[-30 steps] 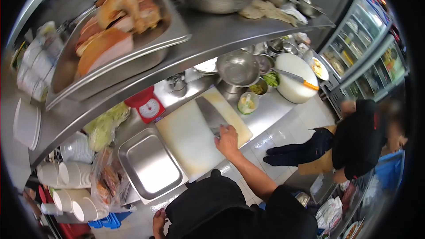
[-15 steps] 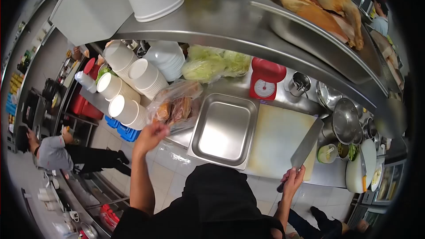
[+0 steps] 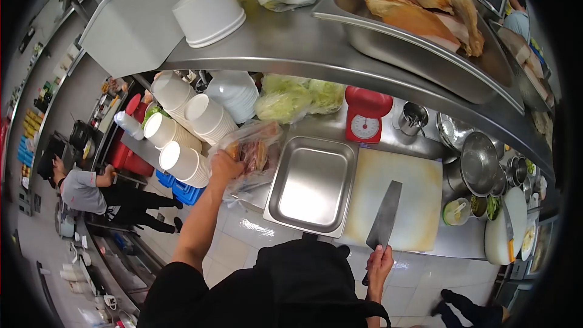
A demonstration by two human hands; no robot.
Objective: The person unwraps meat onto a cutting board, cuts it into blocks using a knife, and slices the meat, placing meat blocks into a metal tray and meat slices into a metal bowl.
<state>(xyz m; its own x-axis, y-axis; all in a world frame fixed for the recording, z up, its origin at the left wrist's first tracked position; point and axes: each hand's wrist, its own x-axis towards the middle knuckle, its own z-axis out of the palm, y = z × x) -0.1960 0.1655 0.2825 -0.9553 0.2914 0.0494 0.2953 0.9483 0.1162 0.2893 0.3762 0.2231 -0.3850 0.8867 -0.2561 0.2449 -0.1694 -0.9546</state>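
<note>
My left hand [image 3: 226,167] is at a clear plastic bag [image 3: 270,140] of browned roast meat [image 3: 254,155]. Its fingers touch the meat at the bag's near left side; their tips are partly hidden, so their grip is unclear. With its fingers wrapped round the handle, my right hand [image 3: 379,261] holds a broad-bladed kitchen knife [image 3: 385,215]. The blade points up and away over the near part of a pale, stained cutting board [image 3: 416,188]. Between bag and board lies a steel tray [image 3: 313,182] with nothing in it.
Stacked white tubs [image 3: 182,161] stand left of the bag. Bagged lettuce [image 3: 291,97] and a red scale [image 3: 367,112] are behind. A steel shelf [image 3: 255,48] overhangs the counter, bearing a pan of poultry [image 3: 419,67]. Metal bowls [image 3: 478,164] sit right. A co-worker [image 3: 82,194] stands left.
My left hand has moved forward onto the meat in the bag. My right hand has drawn the knife leftward and nearer my body, and the blade now points more upright. The view has shifted slightly.
</note>
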